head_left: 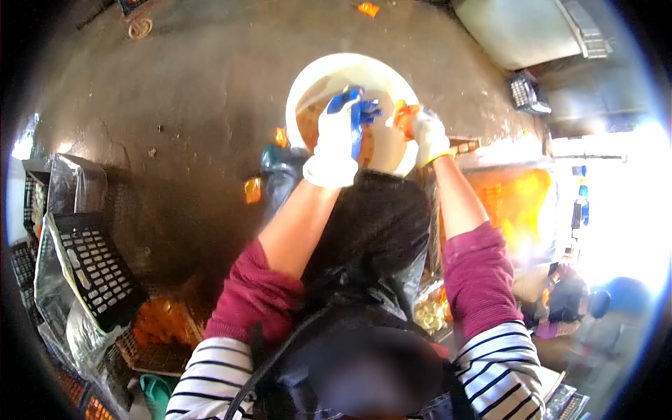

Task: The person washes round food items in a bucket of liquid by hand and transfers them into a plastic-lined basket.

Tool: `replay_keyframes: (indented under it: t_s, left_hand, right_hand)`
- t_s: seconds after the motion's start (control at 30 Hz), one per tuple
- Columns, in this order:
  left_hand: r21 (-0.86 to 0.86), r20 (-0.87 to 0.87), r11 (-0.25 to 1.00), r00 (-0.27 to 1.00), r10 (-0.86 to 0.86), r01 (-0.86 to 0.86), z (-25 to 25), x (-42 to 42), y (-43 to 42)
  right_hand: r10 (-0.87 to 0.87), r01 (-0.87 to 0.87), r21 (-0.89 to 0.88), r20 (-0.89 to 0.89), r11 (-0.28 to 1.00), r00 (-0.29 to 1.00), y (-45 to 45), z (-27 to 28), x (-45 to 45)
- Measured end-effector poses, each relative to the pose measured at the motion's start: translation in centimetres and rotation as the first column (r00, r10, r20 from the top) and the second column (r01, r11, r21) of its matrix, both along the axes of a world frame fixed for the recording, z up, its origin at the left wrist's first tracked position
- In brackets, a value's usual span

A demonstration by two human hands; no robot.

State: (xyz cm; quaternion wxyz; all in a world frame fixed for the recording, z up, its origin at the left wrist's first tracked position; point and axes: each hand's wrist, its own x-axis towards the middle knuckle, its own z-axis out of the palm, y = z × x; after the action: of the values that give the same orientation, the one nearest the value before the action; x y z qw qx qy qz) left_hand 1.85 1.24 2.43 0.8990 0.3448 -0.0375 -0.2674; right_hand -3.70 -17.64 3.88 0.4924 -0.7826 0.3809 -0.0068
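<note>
A white round bucket [306, 82] with brownish liquid inside stands on the floor in front of me. Over its left-middle part is my left hand [348, 115], in a white glove with blue fingers; the fingers are apart and nothing shows between them. My right hand [418, 126], in a white and orange glove with a yellow cuff, is at the bucket's right rim. Its fingers are bent together, and whatever they may hold is too small and blurred to make out.
Black crates [98, 269] stand at the left, near a crate of orange pieces [164, 322]. A large bin with orange contents [514, 206] is at the right. Another person [568, 297] is at the far right. Orange scraps [253, 190] lie on the floor.
</note>
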Motion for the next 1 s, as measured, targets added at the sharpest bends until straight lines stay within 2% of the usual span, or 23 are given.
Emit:
replay_keyframes:
  t_s: [0.07, 0.1, 0.13, 0.2, 0.23, 0.27, 0.3, 0.33, 0.37, 0.4, 0.47, 0.5, 0.53, 0.57, 0.63, 0.67, 0.7, 0.73, 0.77, 0.83, 0.9, 0.97, 1.0]
  left_hand:
    - [-0.086, 0.02, 0.994, 0.998, -0.066, 0.068, -0.3, -0.2, 0.3]
    - [-0.117, 0.053, 0.989, 0.995, -0.089, 0.095, -0.5, 0.2, 0.1]
    - [-0.168, -0.087, 0.974, 0.982, -0.17, 0.154, -0.3, 0.5, 0.2]
    - [-0.087, -0.062, 0.991, 0.992, -0.106, 0.1, -0.3, 0.3, -0.3]
    - [-0.06, -0.077, 0.992, 0.99, -0.116, 0.112, -0.1, 0.2, -0.1]
    - [-0.019, 0.04, 0.997, 0.997, -0.069, 0.07, -0.1, -0.1, 0.1]
    - [0.408, 0.532, 0.906, 0.836, -0.134, -0.115, 1.4, -0.5, 1.6]
    - [0.328, 0.444, 0.945, 0.886, -0.135, -0.02, 0.3, -0.3, 1.1]
    - [0.234, 0.345, 0.97, 0.928, -0.142, 0.062, -0.9, -0.1, 0.7]
    - [0.136, 0.24, 0.983, 0.958, -0.156, 0.126, -1.9, 0.0, 0.2]
    - [0.08, 0.165, 0.971, 0.957, -0.237, 0.227, -2.2, 0.6, 0.3]
    - [0.034, 0.138, 0.962, 0.952, -0.275, 0.273, -3.6, 1.2, -0.3]
    - [0.045, 0.148, 0.955, 0.943, -0.298, 0.295, -4.6, 1.8, -0.9]
    - [0.056, 0.167, 0.947, 0.932, -0.321, 0.316, -5.5, 2.2, -1.3]
    - [0.076, 0.377, 0.921, 0.844, -0.382, 0.383, -9.7, 4.4, -2.3]
    - [0.069, 0.411, 0.903, 0.813, -0.412, 0.423, -11.9, 5.8, -3.1]
    - [0.076, 0.314, 0.893, 0.84, -0.443, 0.443, -8.0, 3.9, -1.9]
    - [0.077, 0.211, 0.885, 0.86, -0.464, 0.459, -3.8, 1.8, -0.5]
    - [0.073, 0.104, 0.879, 0.873, -0.476, 0.471, 0.6, -0.3, 0.9]
    - [0.222, 0.098, 0.899, 0.908, -0.407, 0.379, -1.4, -0.2, -0.2]
    - [0.191, 0.154, 0.876, 0.868, -0.472, 0.443, -3.7, 1.0, -0.9]
    - [0.203, 0.135, 0.885, 0.883, -0.45, 0.42, -3.8, 1.0, -0.7]
    - [0.276, 0.129, 0.893, 0.908, -0.399, 0.354, -3.0, 0.5, -0.6]
  right_hand:
    - [-0.065, 0.036, 0.181, 0.157, 0.983, 0.985, 1.8, 1.9, -2.2]
    - [-0.002, -0.02, 0.129, 0.168, 0.991, 0.986, 1.7, 2.6, -2.7]
    - [0.065, -0.079, 0.076, 0.171, 0.994, 0.983, 1.6, 3.3, -3.2]
    - [0.138, -0.149, 0.04, 0.199, 0.988, 0.97, 2.1, 5.0, -5.2]
    - [0.188, -0.194, 0.052, 0.109, 0.98, 0.976, 0.7, 4.8, -6.8]
    - [0.161, -0.184, 0.092, 0.217, 0.979, 0.963, 1.3, 5.3, -8.8]
    - [0.107, -0.154, 0.126, 0.318, 0.98, 0.942, 2.1, 6.0, -11.7]
    - [-0.01, -0.056, 0.208, 0.306, 0.977, 0.952, 2.2, 6.4, -14.8]
    - [0.191, -0.146, -0.156, 0.328, 0.977, 0.925, 1.7, 6.5, -18.7]
    - [0.395, -0.23, -0.497, 0.257, 0.837, 0.882, 0.8, 6.7, -23.2]
    - [0.289, -0.123, -0.642, 0.16, 0.757, 0.944, 0.4, 5.8, -31.9]
    - [-0.035, 0.114, -0.442, 0.183, 0.89, 0.982, 1.4, 5.6, -35.3]
    - [-0.437, 0.471, -0.151, 0.214, 0.869, 0.874, 2.4, 5.4, -38.7]
    - [-0.748, 0.751, 0.085, 0.212, 0.655, 0.629, 3.5, 5.2, -42.1]
    - [-0.846, 0.837, -0.122, -0.057, 0.533, 0.53, 4.3, 3.0, -49.8]
    - [-0.762, 0.622, -0.442, -0.347, 0.647, 0.546, 4.9, 2.1, -53.1]
    - [-0.719, 0.393, -0.606, -0.528, 0.692, 0.452, 5.3, 1.6, -55.1]
    - [-0.743, 0.369, -0.654, -0.494, 0.66, 0.453, 5.5, 1.1, -55.4]
    - [-0.788, 0.58, -0.569, -0.218, 0.582, 0.576, 5.5, 0.8, -54.4]
    - [-0.711, 0.762, -0.318, 0.283, 0.564, 0.644, 5.6, 1.1, -49.2]
    - [-0.586, 0.668, -0.334, 0.32, 0.665, 0.744, 5.1, 1.7, -43.4]
    - [-0.517, 0.46, -0.428, -0.02, 0.778, 0.856, 4.6, 3.9, -37.3]
    - [-0.313, 0.073, -0.632, -0.278, 0.771, 0.908, 2.6, 1.6, -36.8]
